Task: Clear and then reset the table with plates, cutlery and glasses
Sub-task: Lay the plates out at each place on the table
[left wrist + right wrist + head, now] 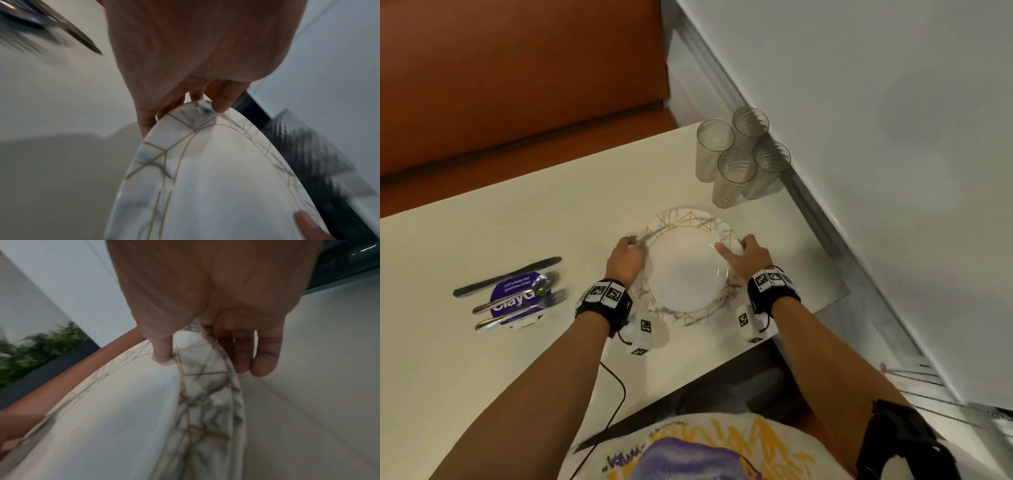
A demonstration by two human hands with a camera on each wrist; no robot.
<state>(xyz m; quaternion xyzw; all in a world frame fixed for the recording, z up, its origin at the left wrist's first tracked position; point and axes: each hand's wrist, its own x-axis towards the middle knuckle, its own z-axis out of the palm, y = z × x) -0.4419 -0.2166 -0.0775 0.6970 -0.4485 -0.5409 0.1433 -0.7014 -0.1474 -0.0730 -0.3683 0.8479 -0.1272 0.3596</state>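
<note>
A round plate point(690, 219) with a grey marble, gold-lined rim and white middle sits near the right front corner of the cream table point(482, 377). My left hand point(627, 254) grips its left rim, with the thumb on top and fingers curled under point(205, 104). On the opposite rim my right hand point(743, 253) grips the same way point(205, 356). The plate point(205, 178) point(123, 418) looks layered at its right rim; whether it is a stack, I cannot tell. Several ribbed clear glasses point(739, 161) stand behind the plate.
A knife point(506, 277), spoon point(517, 294) and fork point(524, 308) lie together on a purple round card point(515, 286) at the left. An orange bench point(517, 85) runs behind the table. A white wall point(859, 137) borders the right side. A black cable point(616, 394) trails over the front edge.
</note>
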